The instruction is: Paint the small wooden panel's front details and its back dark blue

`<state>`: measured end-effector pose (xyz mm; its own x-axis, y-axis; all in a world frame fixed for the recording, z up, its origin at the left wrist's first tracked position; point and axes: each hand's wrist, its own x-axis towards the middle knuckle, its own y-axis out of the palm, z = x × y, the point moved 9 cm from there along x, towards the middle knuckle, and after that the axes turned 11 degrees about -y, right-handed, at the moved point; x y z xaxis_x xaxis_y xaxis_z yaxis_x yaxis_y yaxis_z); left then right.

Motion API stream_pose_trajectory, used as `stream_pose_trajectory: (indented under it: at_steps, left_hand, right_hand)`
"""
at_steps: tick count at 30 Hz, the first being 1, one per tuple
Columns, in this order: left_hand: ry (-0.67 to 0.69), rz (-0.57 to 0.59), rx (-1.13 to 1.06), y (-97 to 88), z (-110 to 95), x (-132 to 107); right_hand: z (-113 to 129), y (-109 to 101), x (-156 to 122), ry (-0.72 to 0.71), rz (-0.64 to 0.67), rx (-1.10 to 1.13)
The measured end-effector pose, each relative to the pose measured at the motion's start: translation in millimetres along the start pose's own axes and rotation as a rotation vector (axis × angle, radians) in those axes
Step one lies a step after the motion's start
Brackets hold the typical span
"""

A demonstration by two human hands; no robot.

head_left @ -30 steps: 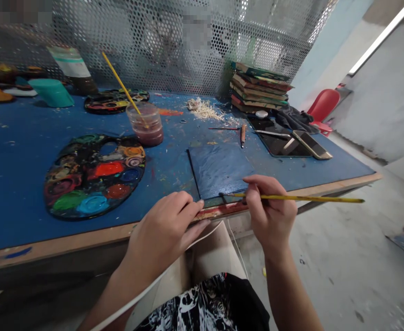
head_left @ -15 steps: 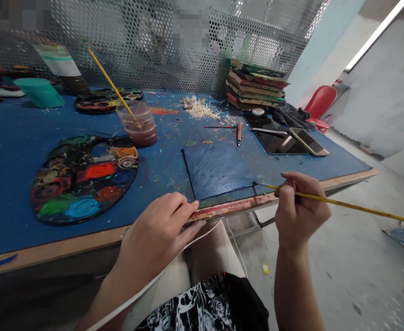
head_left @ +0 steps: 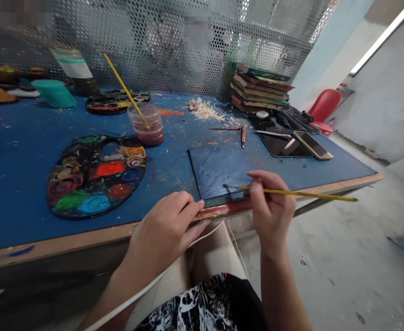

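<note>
My right hand (head_left: 270, 207) pinches a thin yellow paintbrush (head_left: 312, 195). The brush's dark tip is over the lower part of a small square panel (head_left: 219, 168), painted dark blue with visible strokes; whether it touches the surface is hard to tell. The panel lies flat by the table's front edge. My left hand (head_left: 167, 225) is closed over the table edge (head_left: 219, 211), fingers on top at the panel's lower left corner and thumb below. To the left sits a paint palette (head_left: 84, 179) with red, green, blue and orange paints.
Behind the palette stands a cup (head_left: 146, 126) of murky water holding another yellow brush. A craft knife (head_left: 243, 135), pale shavings (head_left: 207, 110), a tablet (head_left: 277, 142), a phone (head_left: 312, 145) and stacked boards (head_left: 260, 89) lie farther back. A perforated metal screen (head_left: 167, 50) borders the table.
My right hand has moved left with the paintbrush, bringing its tip from the panel's lower right corner to its lower middle. My left hand stays at the edge. The view has shifted slightly.
</note>
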<state>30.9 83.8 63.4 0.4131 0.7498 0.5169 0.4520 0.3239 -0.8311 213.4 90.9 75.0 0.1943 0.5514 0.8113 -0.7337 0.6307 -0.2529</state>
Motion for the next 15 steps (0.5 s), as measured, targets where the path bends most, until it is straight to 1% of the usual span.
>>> stream_pose_trajectory:
  at_steps: [2, 3, 4, 5, 7, 9, 11, 12, 13, 15]
  left_hand:
    - [0.006, -0.007, 0.004, -0.3, -0.4, -0.5]
    - [0.01, -0.012, 0.007, -0.6, -0.8, -0.8]
    - [0.013, -0.02, 0.009, -1.4, -1.0, -1.1]
    - [0.01, -0.023, 0.01, -1.7, -0.8, -1.2]
    - [0.003, -0.015, 0.01, -1.6, -0.2, -1.3]
    - [-0.007, 0.014, -0.003, 0.0, 0.8, -1.3]
    - [-0.013, 0.038, -0.021, 1.3, 1.5, -1.4]
    - [-0.014, 0.038, -0.026, 1.0, 1.7, -1.4]
    - [-0.014, 0.034, -0.023, 0.7, 1.8, -1.4]
    - [-0.005, 0.014, -0.01, -0.5, 1.2, -1.2]
  right_hand:
    - [-15.0, -26.1, -2.8, 0.035, -0.165, -0.172]
    - [-17.5, -34.8, -4.8, 0.032, -0.224, -0.244]
    - [-16.6, -38.3, -6.7, 0.016, -0.253, -0.293]
    - [-12.6, -36.7, -8.3, -0.01, -0.255, -0.311]
    - [1.5, -20.2, -10.8, -0.079, -0.184, -0.238]
    - [19.7, 7.9, -12.8, -0.147, -0.026, -0.056]
    - [32.5, 31.1, -14.3, -0.169, 0.123, 0.118]
    - [33.2, 35.8, -13.8, -0.154, 0.155, 0.165]
    - [29.3, 34.6, -11.9, -0.124, 0.146, 0.177]
    - [11.3, 18.4, -6.4, -0.044, 0.041, 0.119]
